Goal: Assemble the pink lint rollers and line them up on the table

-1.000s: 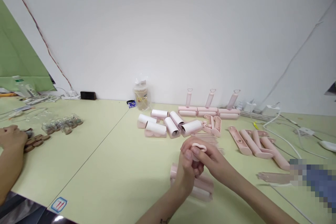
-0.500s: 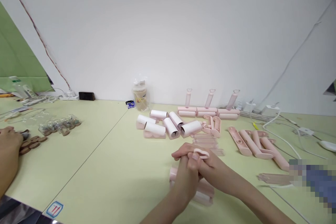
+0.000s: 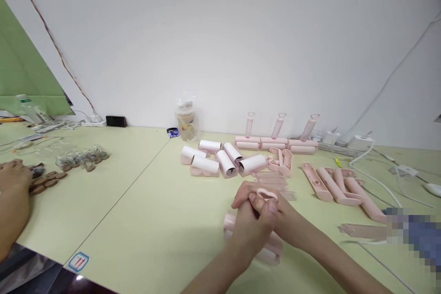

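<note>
Both hands are closed together around a pink piece with a heart-shaped loop [image 3: 267,194], and only the loop shows above them. My right hand [image 3: 284,213] wraps over from the right, its fingers curled across the top. From the left, my left hand [image 3: 251,229] presses against it, its thumb by the loop. The rest of the piece is hidden inside the hands. Just beneath them lies a pink-and-white lint roller head [image 3: 270,253] on the table, partly covered by the hands and wrists.
Behind lie several white-and-pink rollers [image 3: 205,165]. Along the wall, lint rollers [image 3: 277,143] stand with handles up. Pink handle shells [image 3: 339,186], clear pinkish covers [image 3: 363,230] and cables [image 3: 396,188] are at right. At left, another person's hand [image 3: 14,183] is beside brown discs [image 3: 46,183].
My left hand's thumb has shifted right across the front of the loop, and the hands have turned slightly around the piece. The whole view has shifted a little.
</note>
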A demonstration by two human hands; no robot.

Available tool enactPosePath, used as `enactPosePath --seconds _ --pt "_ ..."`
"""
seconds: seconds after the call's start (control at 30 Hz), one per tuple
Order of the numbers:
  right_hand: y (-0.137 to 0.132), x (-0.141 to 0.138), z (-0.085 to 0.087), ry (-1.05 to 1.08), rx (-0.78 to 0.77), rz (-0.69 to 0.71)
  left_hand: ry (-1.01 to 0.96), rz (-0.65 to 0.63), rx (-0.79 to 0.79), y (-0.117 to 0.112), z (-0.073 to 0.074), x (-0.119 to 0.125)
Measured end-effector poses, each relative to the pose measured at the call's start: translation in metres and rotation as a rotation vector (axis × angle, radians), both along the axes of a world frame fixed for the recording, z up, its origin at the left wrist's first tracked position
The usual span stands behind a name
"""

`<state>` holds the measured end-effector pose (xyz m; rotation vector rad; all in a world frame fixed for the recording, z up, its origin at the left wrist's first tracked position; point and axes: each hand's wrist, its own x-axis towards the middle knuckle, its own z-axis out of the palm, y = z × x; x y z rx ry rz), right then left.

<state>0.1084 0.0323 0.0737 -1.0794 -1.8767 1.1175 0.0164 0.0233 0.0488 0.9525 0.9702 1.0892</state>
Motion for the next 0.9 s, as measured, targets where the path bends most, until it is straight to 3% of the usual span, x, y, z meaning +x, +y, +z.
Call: enactPosePath --seconds 0.1,0.27,0.5,0.63,0.77,0.9 --pt "-0.002 -0.001 0.003 -0.014 0.006 -0.010 0.131 0.007 0.011 -0.001 0.004 -0.001" --pt "-0.004 -0.002 0.006 -0.033 0.045 0.001 0.098 0.061 -0.036 -0.003 0.003 -0.003" --pt "-0.004 -0.003 0.006 -0.102 0.097 -0.016 0.170 0.018 0.100 -0.002 -0.007 -0.003" --pt "-0.004 -0.002 0.008 -0.078 -0.048 -0.003 0.040 0.009 0.143 0.005 -0.019 0.001" --pt "-0.002 0.008 0.004 0.036 -0.184 0.110 -0.094 -0.090 0.177 0.012 -0.028 0.004" --pt "0.001 0.020 -0.002 0.038 -0.090 0.088 -0.184 -0.085 0.176 0.015 -0.031 0.003"
